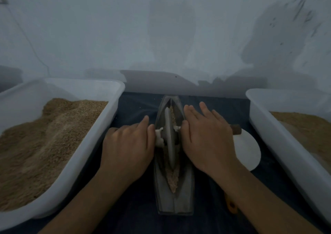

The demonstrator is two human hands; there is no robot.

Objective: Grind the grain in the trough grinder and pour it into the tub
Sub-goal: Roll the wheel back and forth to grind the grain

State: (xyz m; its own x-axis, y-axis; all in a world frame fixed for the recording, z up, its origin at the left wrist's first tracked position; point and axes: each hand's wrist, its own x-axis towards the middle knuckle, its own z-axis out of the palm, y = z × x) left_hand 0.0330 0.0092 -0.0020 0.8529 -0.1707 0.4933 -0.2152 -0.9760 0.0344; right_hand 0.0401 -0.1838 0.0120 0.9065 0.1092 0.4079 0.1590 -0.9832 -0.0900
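Note:
A dark boat-shaped trough grinder (184, 194) lies lengthwise in front of me on a dark cloth. A grey grinding wheel (170, 140) stands upright in its groove on a cross axle. Crushed brownish grain (172, 178) fills the groove near me, and a little more shows beyond the wheel. My left hand (127, 147) lies flat on the axle's left end, which is wrapped in white. My right hand (206, 137) presses palm-down on the right end, whose brown tip (235, 129) sticks out past it. A white tub (114, 97) of grain sits at left.
A second white tub (265, 124) holding brown grain stands at the right. A white round disc (248, 151) lies on the cloth behind my right hand. An orange object (232, 206) peeks out under my right forearm. A pale wall rises close behind.

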